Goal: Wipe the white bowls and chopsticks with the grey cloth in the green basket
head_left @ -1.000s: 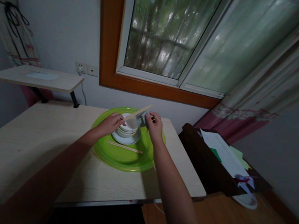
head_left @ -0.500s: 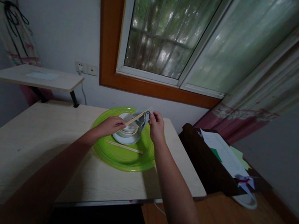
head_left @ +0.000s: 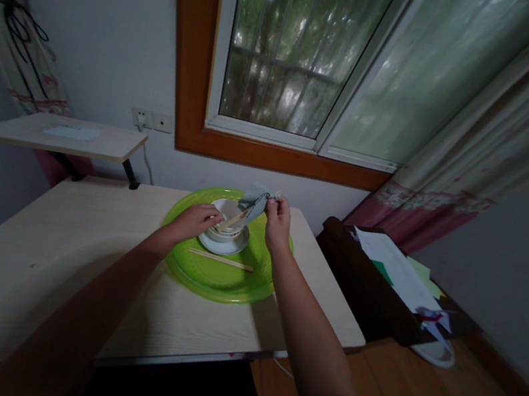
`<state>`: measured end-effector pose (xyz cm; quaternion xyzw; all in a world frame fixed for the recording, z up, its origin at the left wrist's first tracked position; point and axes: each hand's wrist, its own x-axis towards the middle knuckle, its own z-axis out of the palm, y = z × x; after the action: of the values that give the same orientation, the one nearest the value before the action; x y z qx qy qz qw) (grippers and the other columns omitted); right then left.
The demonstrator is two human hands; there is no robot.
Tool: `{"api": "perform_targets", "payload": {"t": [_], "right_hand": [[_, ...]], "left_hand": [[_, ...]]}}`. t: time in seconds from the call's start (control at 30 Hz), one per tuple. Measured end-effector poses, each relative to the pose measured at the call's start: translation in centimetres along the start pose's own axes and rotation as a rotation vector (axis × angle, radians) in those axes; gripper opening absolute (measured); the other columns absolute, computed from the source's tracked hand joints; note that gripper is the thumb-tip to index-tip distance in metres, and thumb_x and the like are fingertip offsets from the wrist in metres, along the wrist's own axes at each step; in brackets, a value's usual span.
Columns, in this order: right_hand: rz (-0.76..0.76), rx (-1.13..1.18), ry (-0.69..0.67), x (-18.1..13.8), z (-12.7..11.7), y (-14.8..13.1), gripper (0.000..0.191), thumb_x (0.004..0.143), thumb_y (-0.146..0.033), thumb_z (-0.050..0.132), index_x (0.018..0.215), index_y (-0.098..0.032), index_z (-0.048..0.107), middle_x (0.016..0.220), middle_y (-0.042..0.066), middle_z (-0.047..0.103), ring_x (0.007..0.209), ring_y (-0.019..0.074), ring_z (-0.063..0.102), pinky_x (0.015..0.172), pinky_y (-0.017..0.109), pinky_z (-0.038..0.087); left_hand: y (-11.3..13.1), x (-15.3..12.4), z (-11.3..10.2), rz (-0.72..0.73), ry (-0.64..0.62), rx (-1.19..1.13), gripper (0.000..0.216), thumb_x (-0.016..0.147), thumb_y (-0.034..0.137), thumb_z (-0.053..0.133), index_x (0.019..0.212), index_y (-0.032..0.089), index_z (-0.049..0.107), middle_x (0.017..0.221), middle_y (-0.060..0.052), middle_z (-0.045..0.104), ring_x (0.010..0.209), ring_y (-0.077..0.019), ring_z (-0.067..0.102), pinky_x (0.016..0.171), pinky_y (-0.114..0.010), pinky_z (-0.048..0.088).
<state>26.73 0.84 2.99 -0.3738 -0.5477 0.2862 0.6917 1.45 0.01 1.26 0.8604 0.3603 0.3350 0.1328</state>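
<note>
My left hand (head_left: 193, 222) is closed on the near ends of a pair of wooden chopsticks (head_left: 231, 221), held slantwise over a stack of white bowls (head_left: 222, 234). A grey-green cloth (head_left: 255, 202) covers the upper part of the chopsticks. My right hand (head_left: 277, 226) pinches that cloth at its right side, around the far ends. Under the bowls is a white plate (head_left: 228, 249), resting in a round green tray (head_left: 194, 284). Another pair of chopsticks (head_left: 220, 259) lies in the tray, in front of the plate.
The tray stands on a pale wooden table (head_left: 102, 225) against the wall. A small raised shelf (head_left: 116, 145) is at the back left. To the right, a dark brown piece of furniture (head_left: 362, 282) holds papers (head_left: 388, 273). Behind the table is a window (head_left: 286, 66).
The cloth now lies over the upper part of the chopsticks, where their bare length showed before. My right hand has shifted slightly; my left hand has hardly moved.
</note>
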Motion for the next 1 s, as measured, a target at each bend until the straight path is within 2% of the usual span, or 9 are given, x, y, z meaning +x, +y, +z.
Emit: {"api": "perform_targets", "payload": {"t": [0.1,0.2,0.27,0.33,0.4,0.5,0.6,0.83,1.0], "right_hand": [[-0.096,-0.106,0.115,-0.4,-0.2,-0.4,0.039,0.097,-0.063,0.053,0.104,-0.024,0.054,0.086,-0.002,0.054,0.079,0.0168,0.053,0.073,0.028,0.047],[-0.238,-0.223,0.227,-0.9,-0.5,-0.9,0.037,0.103,-0.059,0.047,0.111,-0.024,0.054,0.095,0.003,0.059,0.089,0.0195,0.058,0.081,0.032,0.049],[-0.319,-0.326,0.221,-1.2,-0.6,-1.2,0.037,0.105,-0.057,0.045,0.114,-0.023,0.055,0.100,0.006,0.063,0.094,0.0215,0.061,0.085,0.034,0.050],[-0.379,-0.438,0.114,-1.3,-0.4,-1.3,0.036,0.106,-0.055,0.043,0.112,-0.023,0.058,0.101,0.007,0.066,0.094,0.0229,0.062,0.086,0.036,0.051],[-0.419,-0.537,-0.063,-1.3,-0.2,-1.3,0.034,0.108,-0.051,0.042,0.111,-0.023,0.061,0.100,0.008,0.067,0.095,0.0235,0.063,0.086,0.036,0.051],[-0.437,-0.685,-0.332,-1.3,0.4,-1.2,0.029,0.109,-0.042,0.046,0.113,-0.022,0.067,0.104,0.010,0.071,0.098,0.0237,0.065,0.090,0.035,0.052],[-0.440,-0.848,-0.522,-1.5,1.0,-1.0,0.026,0.108,-0.033,0.052,0.118,-0.021,0.071,0.110,0.011,0.073,0.101,0.0244,0.066,0.092,0.035,0.051],[-0.468,-1.036,-0.726,-2.1,1.5,-1.6,0.025,0.107,-0.029,0.057,0.125,-0.019,0.071,0.112,0.012,0.074,0.106,0.0243,0.066,0.093,0.034,0.047],[-0.457,-1.093,-0.794,-2.4,1.8,-2.2,0.024,0.108,-0.030,0.056,0.123,-0.019,0.071,0.115,0.011,0.073,0.107,0.0241,0.065,0.093,0.034,0.044]], "left_hand": [[0.0,0.0,-0.2,-0.008,0.076,0.015,0.030,0.104,0.035,0.054,0.098,0.019,0.078,0.102,-0.009,0.078,0.097,-0.0232,0.070,0.091,-0.037,0.053],[0.1,0.0,-0.3,-0.002,0.105,0.010,0.030,0.104,0.034,0.052,0.096,0.019,0.077,0.100,-0.009,0.078,0.097,-0.0233,0.069,0.090,-0.038,0.053],[0.2,0.0,-0.3,0.004,0.114,0.008,0.030,0.104,0.035,0.052,0.096,0.019,0.077,0.099,-0.009,0.077,0.097,-0.0238,0.069,0.091,-0.039,0.053],[0.4,0.1,-0.4,-0.001,0.122,0.002,0.029,0.104,0.036,0.053,0.098,0.019,0.076,0.100,-0.009,0.077,0.098,-0.0242,0.069,0.092,-0.039,0.053],[0.6,0.1,-0.4,-0.017,0.135,-0.014,0.028,0.104,0.037,0.053,0.103,0.020,0.076,0.104,-0.009,0.077,0.100,-0.0240,0.069,0.094,-0.040,0.054],[0.8,0.0,-0.3,-0.046,0.155,-0.049,0.029,0.104,0.039,0.055,0.114,0.019,0.073,0.113,-0.010,0.075,0.099,-0.0230,0.069,0.095,-0.039,0.054],[0.8,-0.1,-0.3,-0.071,0.160,-0.067,0.032,0.103,0.041,0.055,0.122,0.019,0.070,0.115,-0.010,0.074,0.094,-0.0222,0.069,0.093,-0.038,0.055],[0.5,0.0,-0.1,-0.034,0.063,-0.011,0.026,0.102,0.038,0.054,0.104,0.019,0.071,0.106,-0.010,0.075,0.100,-0.0246,0.069,0.096,-0.039,0.054],[0.4,0.0,-0.1,-0.026,0.014,0.016,0.025,0.102,0.035,0.052,0.098,0.021,0.072,0.100,-0.008,0.076,0.096,-0.0237,0.069,0.094,-0.037,0.054]]}}
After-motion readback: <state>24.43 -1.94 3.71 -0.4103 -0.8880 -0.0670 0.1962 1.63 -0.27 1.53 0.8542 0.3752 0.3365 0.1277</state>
